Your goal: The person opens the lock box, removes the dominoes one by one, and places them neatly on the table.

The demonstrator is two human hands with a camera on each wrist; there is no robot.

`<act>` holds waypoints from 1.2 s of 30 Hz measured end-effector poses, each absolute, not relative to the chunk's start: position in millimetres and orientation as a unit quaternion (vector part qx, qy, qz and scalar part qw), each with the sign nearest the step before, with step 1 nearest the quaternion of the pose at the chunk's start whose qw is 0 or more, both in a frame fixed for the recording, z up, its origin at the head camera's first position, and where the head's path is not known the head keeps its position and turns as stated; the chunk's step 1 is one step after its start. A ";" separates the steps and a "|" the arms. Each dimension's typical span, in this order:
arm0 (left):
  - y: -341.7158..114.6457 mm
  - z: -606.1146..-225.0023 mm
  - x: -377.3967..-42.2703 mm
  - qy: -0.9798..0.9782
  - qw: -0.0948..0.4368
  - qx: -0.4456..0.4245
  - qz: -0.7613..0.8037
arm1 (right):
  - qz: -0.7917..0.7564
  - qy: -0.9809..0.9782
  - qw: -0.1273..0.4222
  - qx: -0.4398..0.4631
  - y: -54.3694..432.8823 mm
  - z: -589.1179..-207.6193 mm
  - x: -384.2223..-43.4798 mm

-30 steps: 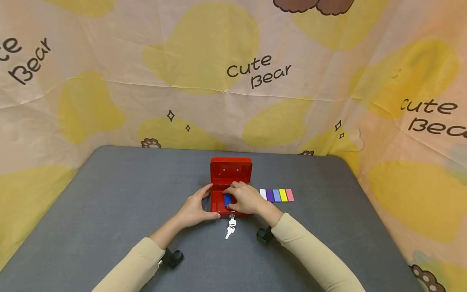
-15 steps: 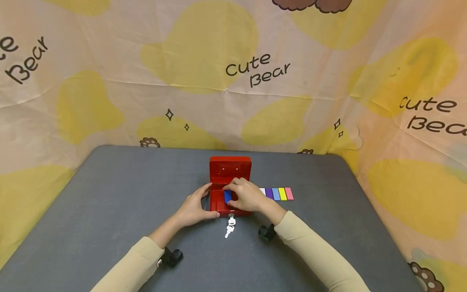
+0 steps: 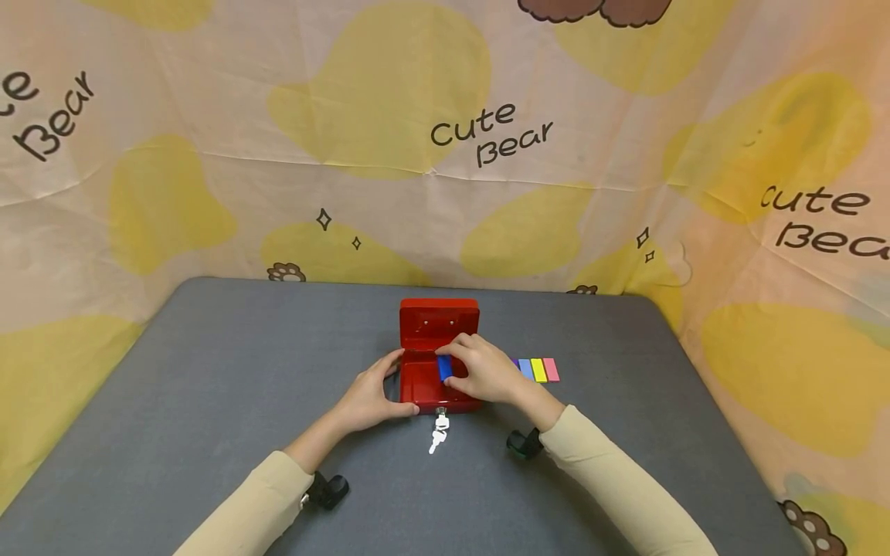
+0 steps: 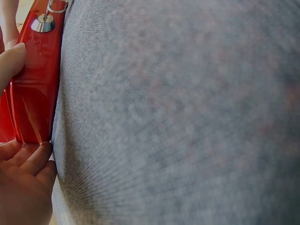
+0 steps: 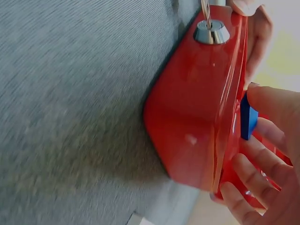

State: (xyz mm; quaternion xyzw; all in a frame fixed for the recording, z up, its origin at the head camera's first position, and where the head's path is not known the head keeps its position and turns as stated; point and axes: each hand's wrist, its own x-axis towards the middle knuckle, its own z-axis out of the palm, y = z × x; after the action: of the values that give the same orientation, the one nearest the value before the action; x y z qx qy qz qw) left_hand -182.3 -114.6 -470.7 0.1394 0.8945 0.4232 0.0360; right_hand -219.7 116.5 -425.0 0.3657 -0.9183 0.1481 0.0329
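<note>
A red metal cash box (image 3: pixel 420 380) stands on the table with its lid (image 3: pixel 417 318) raised. Keys (image 3: pixel 439 432) hang from the lock (image 5: pixel 212 33) on its front. My left hand (image 3: pixel 366 398) grips the box at its left side, thumb on the front corner and fingers along the side wall. Between thumb and fingertips, my right hand (image 3: pixel 490 372) pinches a small blue block (image 3: pixel 444 368) at the level of the box's opening. In the right wrist view the blue block (image 5: pixel 248 117) is tilted near the rim. The right hand covers part of the box's inside.
To the right of the box lies a row of coloured pieces: pink (image 3: pixel 551 370), yellow (image 3: pixel 538 371), light blue (image 3: pixel 526 370) and a partly covered purple one. A white piece (image 5: pixel 140 220) shows at the right wrist view's bottom edge. A printed cloth (image 3: pixel 389 201) hangs behind the grey table (image 3: pixel 299 340).
My right hand has moved to the right and slightly up with the blue block, and now covers the white piece in the head view. The left hand and the box have stayed put.
</note>
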 end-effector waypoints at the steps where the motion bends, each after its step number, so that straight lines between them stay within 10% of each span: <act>1: -114.5 -470.6 -182.3 0.894 0.036 0.140 0.424 | 0.150 -0.918 0.037 0.365 118.6 -424.9 -219.7; 36: -115.3 -468.8 -182.0 0.894 0.028 0.146 0.423 | 0.160 -0.932 0.035 0.322 206.1 -408.5 -230.3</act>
State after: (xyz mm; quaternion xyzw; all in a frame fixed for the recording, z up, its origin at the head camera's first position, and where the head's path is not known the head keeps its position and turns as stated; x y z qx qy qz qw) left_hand -182.0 -115.3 -468.8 0.1458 0.8940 0.4229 0.0281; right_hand -230.3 206.1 -408.5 0.3219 -0.9324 0.1603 0.0354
